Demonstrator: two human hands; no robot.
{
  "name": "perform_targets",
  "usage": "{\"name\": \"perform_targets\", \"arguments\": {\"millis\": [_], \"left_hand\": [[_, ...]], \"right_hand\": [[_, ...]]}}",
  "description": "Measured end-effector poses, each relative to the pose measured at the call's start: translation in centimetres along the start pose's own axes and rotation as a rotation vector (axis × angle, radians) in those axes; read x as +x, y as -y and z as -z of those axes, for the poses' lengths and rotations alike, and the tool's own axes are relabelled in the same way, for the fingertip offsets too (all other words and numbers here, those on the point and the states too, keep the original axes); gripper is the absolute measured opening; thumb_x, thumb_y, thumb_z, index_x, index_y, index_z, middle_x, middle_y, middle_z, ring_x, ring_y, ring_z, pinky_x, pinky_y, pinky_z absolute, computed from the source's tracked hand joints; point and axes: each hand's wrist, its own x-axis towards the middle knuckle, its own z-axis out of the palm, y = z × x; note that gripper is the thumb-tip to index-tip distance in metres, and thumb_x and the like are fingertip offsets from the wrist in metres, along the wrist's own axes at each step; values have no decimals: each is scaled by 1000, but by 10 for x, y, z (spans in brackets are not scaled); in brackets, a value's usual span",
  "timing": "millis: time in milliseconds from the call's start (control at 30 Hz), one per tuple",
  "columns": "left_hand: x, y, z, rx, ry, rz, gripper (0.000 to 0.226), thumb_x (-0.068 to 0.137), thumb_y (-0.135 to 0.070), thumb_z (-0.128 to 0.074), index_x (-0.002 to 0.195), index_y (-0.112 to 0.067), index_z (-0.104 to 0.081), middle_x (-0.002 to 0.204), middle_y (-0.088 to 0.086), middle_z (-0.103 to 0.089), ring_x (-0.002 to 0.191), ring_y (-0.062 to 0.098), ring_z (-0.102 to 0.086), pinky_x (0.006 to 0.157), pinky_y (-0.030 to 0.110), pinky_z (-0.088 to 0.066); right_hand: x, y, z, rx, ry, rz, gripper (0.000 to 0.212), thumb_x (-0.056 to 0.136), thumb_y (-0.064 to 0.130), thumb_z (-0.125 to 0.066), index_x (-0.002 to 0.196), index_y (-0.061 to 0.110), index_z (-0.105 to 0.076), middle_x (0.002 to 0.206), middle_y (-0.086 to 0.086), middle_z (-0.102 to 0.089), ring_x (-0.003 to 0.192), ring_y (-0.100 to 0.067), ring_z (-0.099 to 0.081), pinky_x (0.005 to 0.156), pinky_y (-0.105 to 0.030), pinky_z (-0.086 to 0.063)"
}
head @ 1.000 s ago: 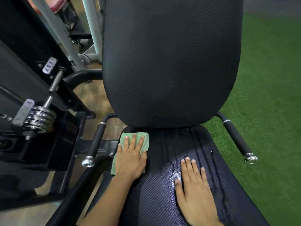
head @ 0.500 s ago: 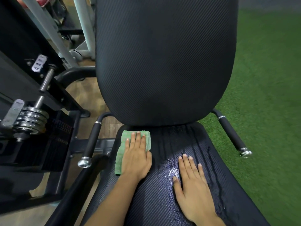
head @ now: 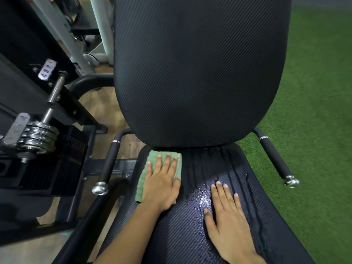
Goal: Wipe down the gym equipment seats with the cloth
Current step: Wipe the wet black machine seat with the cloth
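Head view: worn on the person's head, wide-angle.
Facing: forward and down onto the seat (head: 181,235) (the backrest (head: 200,73) fills the upper middle).
Nearness: close, within arm's reach.
Sides: weight plates (head: 38,136) left, green turf (head: 314,111) right.

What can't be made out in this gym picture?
Head view, the only one:
Most of the cloth: covered by the left hand.
Front of the seat: cut off by the bottom edge.
Top of the backrest: cut off by the top edge.
Print on the silver tag: too blurred to read.
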Motion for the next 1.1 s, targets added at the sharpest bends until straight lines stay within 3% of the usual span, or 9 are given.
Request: {"name": "perform_targets", "arguments": {"millis": [67, 133, 267, 333, 533, 700, 800, 900, 1100], "left_hand": [[-10, 9, -2, -23, 15, -121, 73, 81, -54, 3, 150, -31, 7, 154, -13, 16, 146, 16, 15, 116, 38, 16], [-15, 23, -1, -29, 1, -117, 70, 81, -57, -1, 148, -37, 5, 154, -16, 15, 146, 14, 15, 115, 35, 16], [0, 31, 4, -14, -35, 171, 84, 72, -58, 8, 152, -33, 2, 159, -5, 12, 146, 20, 13, 116, 40, 10], [10, 14, 4, -17, -36, 213, 86, 71, -55, 10, 152, -28, 3, 160, -1, 12, 147, 23, 12, 116, 43, 8], [-6, 27, 4, -14, 29, -131, 72, 80, -57, 3, 150, -38, 3, 153, -17, 17, 145, 12, 16, 116, 35, 14], [15, 21, 7, -9, -6, 177, 74, 82, -52, -3, 152, -29, 2, 160, -5, 9, 147, 21, 11, 117, 41, 7], [11, -11, 1, 16, 29, -3, 68, 87, -50, -4, 152, -29, 5, 159, -6, 11, 146, 20, 15, 118, 42, 10], [-5, 11, 0, -44, 28, -189, 70, 83, -54, -3, 151, -37, 0, 156, -16, 10, 146, 12, 13, 117, 35, 11], [13, 23, 6, -30, -20, 150, 86, 71, -54, 9, 152, -30, -2, 160, -6, 6, 147, 20, 10, 117, 40, 7]], "right_hand": [[6, 0, 0, 0, 4, -11, 66, 89, 45, -37, 140, 5, -46, 148, -7, -42, 140, -16, -23, 112, -35, -11], [13, 0, -1, -2, 8, -25, 65, 90, 45, -36, 141, 5, -44, 148, -7, -41, 140, -16, -22, 112, -34, -10], [16, 1, -6, 10, 13, -21, 64, 93, 44, -32, 144, 6, -40, 151, -7, -36, 142, -17, -19, 113, -36, -10], [16, 1, -6, 18, 4, -21, 65, 92, 44, -33, 144, 6, -39, 152, -7, -36, 142, -18, -22, 114, -37, -10], [16, 2, -6, 32, 17, -34, 65, 93, 45, -32, 145, 7, -37, 153, -5, -34, 143, -21, -27, 115, -36, -8], [15, 4, -6, 7, 17, -30, 64, 93, 43, -31, 146, 6, -35, 152, -7, -34, 143, -24, -27, 114, -38, -10], [16, 4, -4, 2, 27, -35, 65, 92, 43, -32, 145, 5, -36, 151, -8, -36, 142, -23, -29, 114, -37, -10], [16, 4, -2, 13, 33, -42, 65, 92, 43, -32, 145, 5, -35, 151, -8, -36, 142, -22, -29, 114, -37, -9], [17, 6, -1, 16, 27, -37, 65, 91, 42, -33, 144, 4, -35, 150, -10, -37, 141, -24, -31, 114, -38, -10]]}}
